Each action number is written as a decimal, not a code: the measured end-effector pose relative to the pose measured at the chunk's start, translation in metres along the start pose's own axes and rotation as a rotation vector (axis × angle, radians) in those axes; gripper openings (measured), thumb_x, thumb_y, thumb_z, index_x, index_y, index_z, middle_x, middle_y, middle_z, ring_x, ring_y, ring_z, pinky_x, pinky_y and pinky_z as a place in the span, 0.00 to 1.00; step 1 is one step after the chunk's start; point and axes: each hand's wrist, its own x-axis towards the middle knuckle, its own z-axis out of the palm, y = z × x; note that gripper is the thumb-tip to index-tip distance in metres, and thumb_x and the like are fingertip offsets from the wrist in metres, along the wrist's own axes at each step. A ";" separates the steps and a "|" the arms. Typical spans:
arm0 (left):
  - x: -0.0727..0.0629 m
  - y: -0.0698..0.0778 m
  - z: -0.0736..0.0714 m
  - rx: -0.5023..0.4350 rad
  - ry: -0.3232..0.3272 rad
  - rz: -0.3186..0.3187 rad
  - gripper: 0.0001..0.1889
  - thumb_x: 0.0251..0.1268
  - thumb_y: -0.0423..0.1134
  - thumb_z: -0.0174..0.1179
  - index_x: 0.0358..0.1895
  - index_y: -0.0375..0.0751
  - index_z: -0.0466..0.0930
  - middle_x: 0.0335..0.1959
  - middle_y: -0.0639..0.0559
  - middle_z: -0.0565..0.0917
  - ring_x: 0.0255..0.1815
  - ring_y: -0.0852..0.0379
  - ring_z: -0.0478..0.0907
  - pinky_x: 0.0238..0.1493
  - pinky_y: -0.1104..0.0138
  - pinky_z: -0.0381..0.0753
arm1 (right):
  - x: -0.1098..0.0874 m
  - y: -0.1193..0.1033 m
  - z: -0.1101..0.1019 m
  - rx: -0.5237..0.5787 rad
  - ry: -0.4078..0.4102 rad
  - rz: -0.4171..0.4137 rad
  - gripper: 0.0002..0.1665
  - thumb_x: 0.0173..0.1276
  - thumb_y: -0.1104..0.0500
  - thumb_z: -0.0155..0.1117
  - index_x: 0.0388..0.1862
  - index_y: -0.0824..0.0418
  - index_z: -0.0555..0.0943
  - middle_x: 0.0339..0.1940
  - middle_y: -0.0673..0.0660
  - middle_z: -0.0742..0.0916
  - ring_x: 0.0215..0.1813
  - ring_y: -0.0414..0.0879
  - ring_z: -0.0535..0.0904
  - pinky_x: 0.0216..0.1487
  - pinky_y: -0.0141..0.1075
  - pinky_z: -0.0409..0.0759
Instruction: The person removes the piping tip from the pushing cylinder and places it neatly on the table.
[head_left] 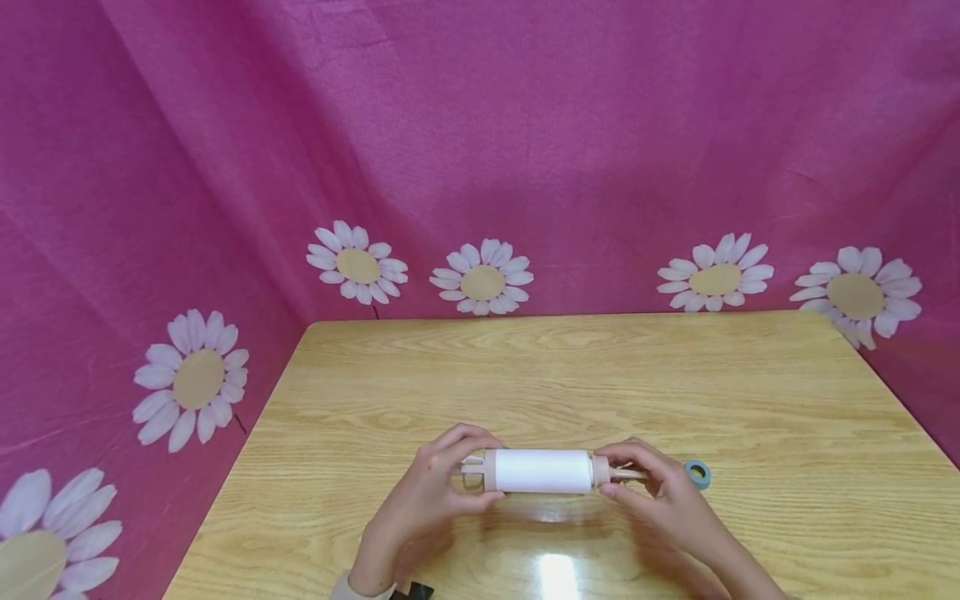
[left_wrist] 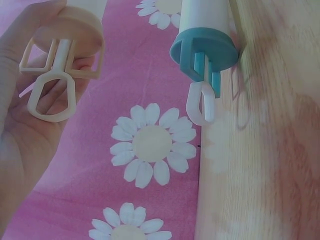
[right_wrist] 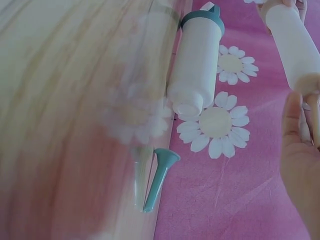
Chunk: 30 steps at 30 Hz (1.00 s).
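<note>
A white barrel syringe with beige ends (head_left: 543, 472), like a pastry syringe, lies level between both hands. My left hand (head_left: 442, 477) grips its beige cap end, thumb and fingers on opposite sides; the finger grips and a white loop handle (left_wrist: 51, 97) stick out toward the palm. My right hand (head_left: 660, 493) pinches the other end at the beige collar, with a narrow beige nozzle (head_left: 628, 474) running into the palm. A second white syringe with a teal cap (right_wrist: 195, 65) lies on the table, its white loop handle (left_wrist: 200, 103) pointing left; the held syringe hides it in the head view.
Beyond the right hand, a teal nozzle with a flared end (right_wrist: 159, 177) is on the wood-grain table (head_left: 570, 375). A pink curtain with daisies (head_left: 525, 150) hangs behind the table and along its sides. A small black object (head_left: 420, 591) shows by the left sleeve.
</note>
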 end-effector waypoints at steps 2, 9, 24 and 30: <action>0.000 0.000 0.000 -0.001 0.000 0.001 0.27 0.42 0.40 0.79 0.50 0.45 0.82 0.49 0.51 0.83 0.47 0.57 0.82 0.47 0.70 0.84 | 0.000 0.001 0.000 -0.011 0.008 -0.034 0.23 0.59 0.74 0.67 0.53 0.63 0.78 0.49 0.42 0.83 0.50 0.31 0.80 0.48 0.27 0.84; 0.001 -0.001 0.000 -0.013 -0.004 0.001 0.27 0.42 0.40 0.79 0.50 0.42 0.82 0.48 0.50 0.83 0.47 0.57 0.82 0.46 0.71 0.84 | 0.000 0.003 0.003 -0.053 0.033 -0.141 0.27 0.54 0.77 0.70 0.54 0.64 0.78 0.51 0.46 0.83 0.52 0.30 0.80 0.47 0.27 0.84; -0.001 -0.003 0.001 -0.017 0.010 0.013 0.27 0.40 0.38 0.79 0.49 0.41 0.82 0.48 0.51 0.83 0.47 0.56 0.83 0.47 0.66 0.86 | -0.001 0.000 0.004 0.073 -0.021 0.108 0.14 0.70 0.70 0.57 0.53 0.69 0.78 0.45 0.36 0.85 0.40 0.34 0.84 0.37 0.35 0.87; -0.003 -0.003 0.000 0.000 0.002 0.015 0.27 0.40 0.38 0.79 0.49 0.42 0.82 0.48 0.50 0.83 0.47 0.56 0.83 0.49 0.67 0.85 | -0.001 0.001 0.005 0.034 0.015 -0.024 0.20 0.61 0.75 0.64 0.53 0.68 0.79 0.48 0.41 0.85 0.47 0.31 0.81 0.42 0.29 0.86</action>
